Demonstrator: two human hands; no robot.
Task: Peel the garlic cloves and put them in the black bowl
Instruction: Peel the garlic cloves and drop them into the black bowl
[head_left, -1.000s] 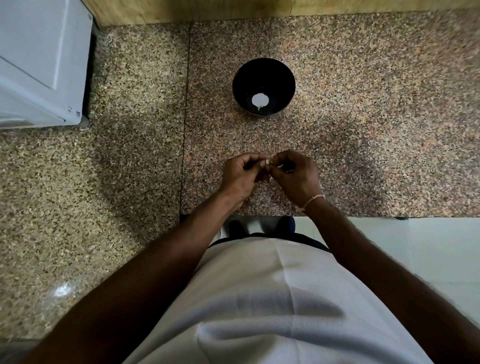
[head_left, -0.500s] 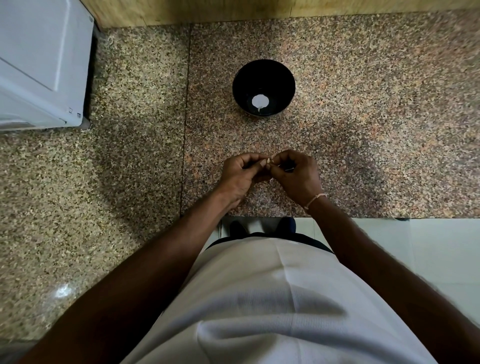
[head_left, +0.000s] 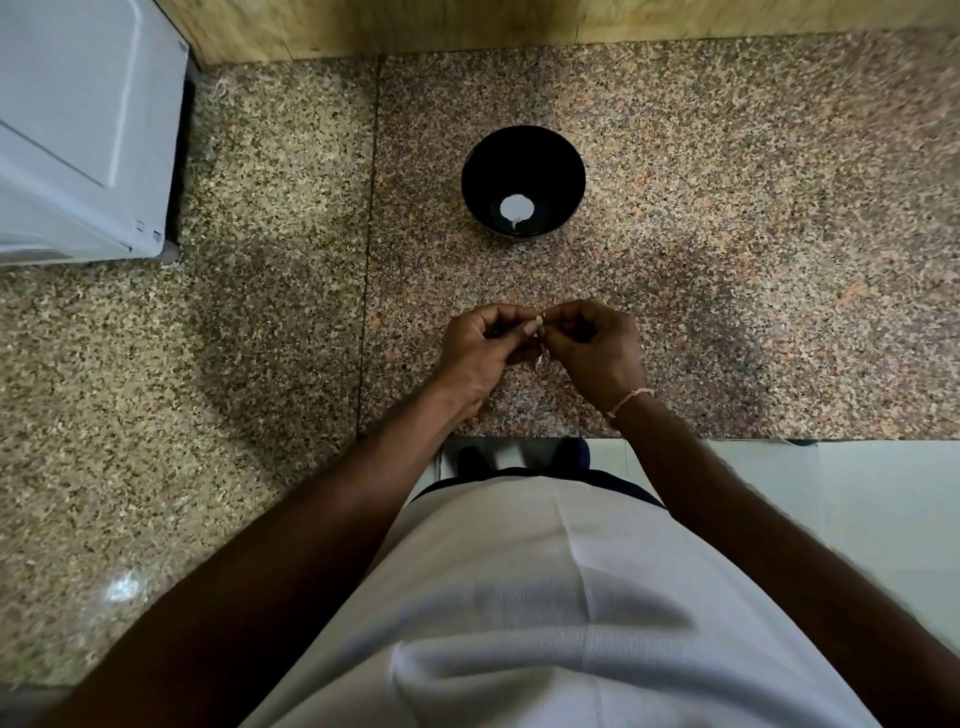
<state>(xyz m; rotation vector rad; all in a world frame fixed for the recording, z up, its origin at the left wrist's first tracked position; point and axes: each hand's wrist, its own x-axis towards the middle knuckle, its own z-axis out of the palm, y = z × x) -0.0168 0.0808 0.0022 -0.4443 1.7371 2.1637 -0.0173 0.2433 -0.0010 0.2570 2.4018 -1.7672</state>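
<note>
Garlic clove (head_left: 540, 321) pinched at centre frame between left hand (head_left: 480, 353) and right hand (head_left: 597, 353), fingers of both curled tight round it above the speckled granite counter (head_left: 727, 260). Thin shred of skin (head_left: 539, 361) dangling beneath the fingertips. Peeling apparently midway, clove not yet free to drop.

Black bowl (head_left: 523, 150) upright, upper centre of frame, well apart from the hands. One pale piece (head_left: 516, 208) on its bottom, probably a peeled clove, too small to confirm. Otherwise bare inside. Further unpeeled cloves nowhere visible; count left impossible to tell.
</note>
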